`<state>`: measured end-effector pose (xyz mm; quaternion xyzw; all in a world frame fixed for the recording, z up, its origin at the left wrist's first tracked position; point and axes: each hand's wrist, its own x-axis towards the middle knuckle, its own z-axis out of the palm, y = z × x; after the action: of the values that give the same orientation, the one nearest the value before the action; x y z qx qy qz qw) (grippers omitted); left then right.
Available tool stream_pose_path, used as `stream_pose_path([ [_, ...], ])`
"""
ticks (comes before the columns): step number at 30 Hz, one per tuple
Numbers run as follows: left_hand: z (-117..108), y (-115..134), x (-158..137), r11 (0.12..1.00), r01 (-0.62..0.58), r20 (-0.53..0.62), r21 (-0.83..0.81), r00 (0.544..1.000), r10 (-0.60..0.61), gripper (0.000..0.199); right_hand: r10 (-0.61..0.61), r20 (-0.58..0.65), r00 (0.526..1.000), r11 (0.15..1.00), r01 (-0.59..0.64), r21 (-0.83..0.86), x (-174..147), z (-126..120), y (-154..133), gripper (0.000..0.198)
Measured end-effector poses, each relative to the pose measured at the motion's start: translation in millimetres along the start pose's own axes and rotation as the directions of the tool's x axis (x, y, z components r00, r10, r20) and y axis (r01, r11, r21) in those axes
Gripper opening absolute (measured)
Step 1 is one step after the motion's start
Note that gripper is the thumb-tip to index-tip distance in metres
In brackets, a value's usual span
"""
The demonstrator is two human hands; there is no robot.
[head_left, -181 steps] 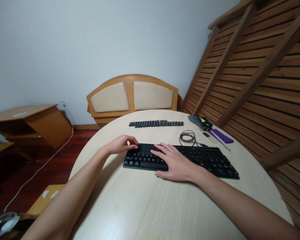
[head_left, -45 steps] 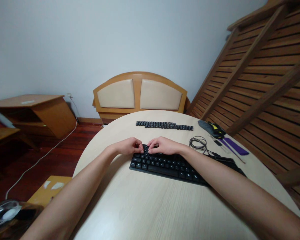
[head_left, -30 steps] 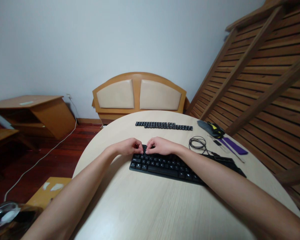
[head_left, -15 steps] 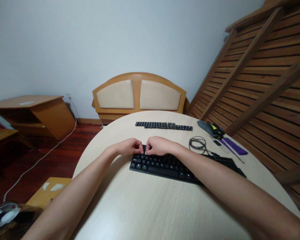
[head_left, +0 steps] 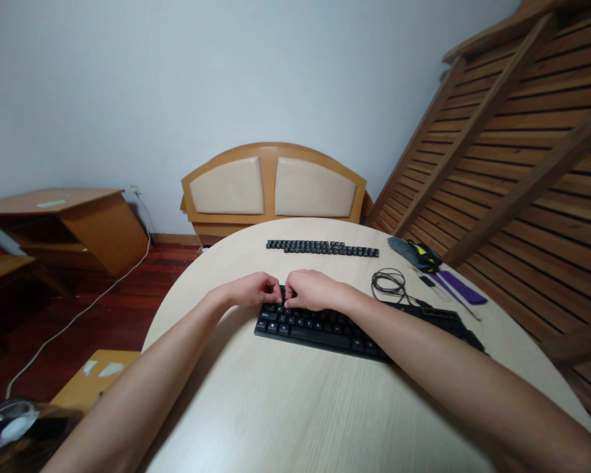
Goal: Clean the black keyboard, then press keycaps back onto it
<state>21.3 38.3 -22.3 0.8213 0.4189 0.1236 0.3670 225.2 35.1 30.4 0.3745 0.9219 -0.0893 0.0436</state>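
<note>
A black computer keyboard (head_left: 320, 336) lies slightly askew on the table. Over its upper left part is my left hand (head_left: 257, 289), fingers curled into a pinch at the keys. Just to the right, my right hand (head_left: 311, 289) is bent down with its fingers pressed together, almost touching the left one. Whatever lies between the fingertips is too small or hidden to make out. My right hand and forearm cover the middle and part of the right side of the keyboard. Behind it, loose black keycaps (head_left: 320, 247) stand in rows.
The round pale table (head_left: 256, 407) carries a coiled black cable (head_left: 389, 282), a purple strip (head_left: 461, 288) and a dark grey and yellow item (head_left: 421, 255) at the right. A slatted wooden panel (head_left: 532, 164) leans close on the right. A padded headboard (head_left: 273, 148) stands beyond.
My right hand has shifted slightly left, closer to my left hand. The left hand stays nearly still, and the keycap rows look the same.
</note>
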Motion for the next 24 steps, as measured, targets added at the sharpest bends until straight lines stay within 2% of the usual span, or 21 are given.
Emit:
stream_pose_path([
  [11, 1, -1, 1, 1.0, -0.001, -0.006, -0.011, 1.0, 0.001, 0.025, 0.049, 0.022, 0.999, 0.999, -0.049, 0.008, 4, -4, -4, 0.013],
  [20, 1, -3, 1, 1.0, -0.007, -0.013, -0.017, 1.0, 0.007, 0.026, 0.122, -0.004, 0.993, 0.992, -0.122, -0.026, 2, -1, -15, 0.02],
  [24, 1, -2, 1, 1.0, 0.01, -0.007, -0.018, 1.0, -0.01, 0.026, 0.138, 0.028, 0.99, 0.99, -0.138, -0.013, 3, -4, -11, 0.02],
])
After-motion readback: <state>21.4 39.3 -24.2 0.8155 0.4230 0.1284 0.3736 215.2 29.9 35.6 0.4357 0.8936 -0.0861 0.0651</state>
